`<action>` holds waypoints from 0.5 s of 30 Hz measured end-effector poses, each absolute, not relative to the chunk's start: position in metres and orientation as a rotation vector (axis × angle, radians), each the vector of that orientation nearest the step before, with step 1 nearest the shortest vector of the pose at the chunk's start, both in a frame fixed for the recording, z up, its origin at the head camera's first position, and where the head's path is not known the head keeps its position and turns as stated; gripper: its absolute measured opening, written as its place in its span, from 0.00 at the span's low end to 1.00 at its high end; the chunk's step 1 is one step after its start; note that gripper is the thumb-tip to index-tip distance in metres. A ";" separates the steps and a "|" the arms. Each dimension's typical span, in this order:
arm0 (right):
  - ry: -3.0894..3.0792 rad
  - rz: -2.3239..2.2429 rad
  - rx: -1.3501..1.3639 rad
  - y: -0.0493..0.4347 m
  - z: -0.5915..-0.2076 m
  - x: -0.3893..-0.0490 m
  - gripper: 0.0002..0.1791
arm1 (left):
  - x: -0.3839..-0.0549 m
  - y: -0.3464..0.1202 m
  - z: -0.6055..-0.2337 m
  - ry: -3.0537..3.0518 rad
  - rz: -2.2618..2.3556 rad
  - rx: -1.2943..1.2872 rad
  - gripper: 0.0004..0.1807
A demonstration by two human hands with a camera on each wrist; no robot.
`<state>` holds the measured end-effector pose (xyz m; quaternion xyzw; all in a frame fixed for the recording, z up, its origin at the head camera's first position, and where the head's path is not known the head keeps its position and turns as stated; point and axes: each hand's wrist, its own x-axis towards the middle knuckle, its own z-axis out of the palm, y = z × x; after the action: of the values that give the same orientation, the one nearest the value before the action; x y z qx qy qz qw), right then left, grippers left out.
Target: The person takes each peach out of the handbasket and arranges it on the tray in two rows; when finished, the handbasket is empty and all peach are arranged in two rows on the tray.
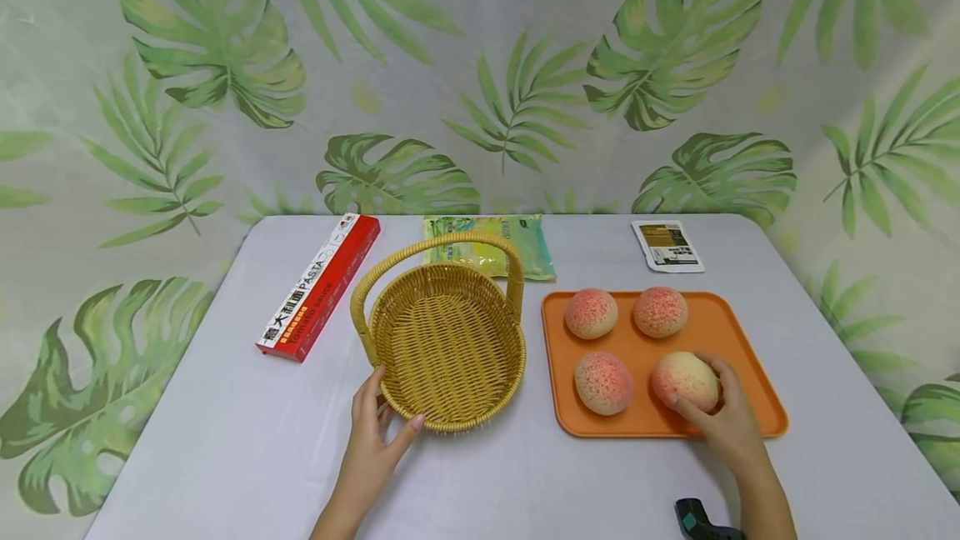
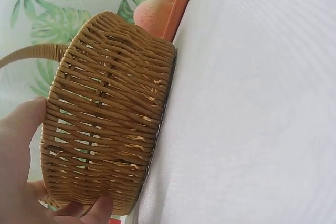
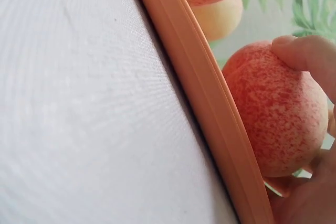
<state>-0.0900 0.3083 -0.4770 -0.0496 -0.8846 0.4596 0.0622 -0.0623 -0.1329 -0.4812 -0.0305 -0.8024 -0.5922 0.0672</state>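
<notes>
My left hand [image 1: 372, 432] holds the near left edge of a round woven basket [image 1: 448, 427], its thumb at the rim and fingers along the outer side. In the left wrist view the basket's wicker wall [image 2: 105, 108] shows beside the thumb [image 2: 26, 124]. The basket's tall handle [image 1: 450, 238] arches over its far part, and its inside is bare. My right hand [image 1: 723, 419] grips a pink and yellow peach [image 1: 684, 380] at the near right of an orange tray [image 1: 645, 425]. The right wrist view shows that peach [image 3: 275, 114] between thumb and fingers, just behind the tray's wall.
Three more peaches, one of them [image 1: 603, 383] beside the held one, sit on the tray. A red and white pasta box [image 1: 321, 290] lies at the left. Behind the basket is a green-yellow packet [image 1: 525, 244]; a white pouch [image 1: 667, 246] lies at the back right.
</notes>
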 end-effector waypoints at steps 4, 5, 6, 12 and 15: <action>-2.662 1.417 -0.167 0.309 -0.478 -0.090 0.42 | -0.062 -0.133 -0.481 -2.419 -1.783 -0.097 0.47; -2.663 1.419 -0.167 0.309 -0.478 -0.090 0.42 | -0.062 -0.133 -0.481 -2.420 -1.783 -0.097 0.47; -2.660 1.431 -0.160 0.309 -0.478 -0.090 0.42 | -0.062 -0.133 -0.481 -2.423 -1.779 -0.096 0.47; -2.645 1.481 -0.146 0.309 -0.479 -0.090 0.43 | -0.061 -0.133 -0.479 -2.412 -1.793 -0.094 0.47; -2.632 1.474 -0.129 0.310 -0.480 -0.089 0.44 | -0.058 -0.131 -0.467 -2.416 -1.779 -0.091 0.46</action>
<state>-0.0894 0.3098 -0.4798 -0.0426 -0.8701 0.4873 0.0611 -0.0578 -0.1307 -0.4673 -0.0304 -0.8029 -0.5913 0.0699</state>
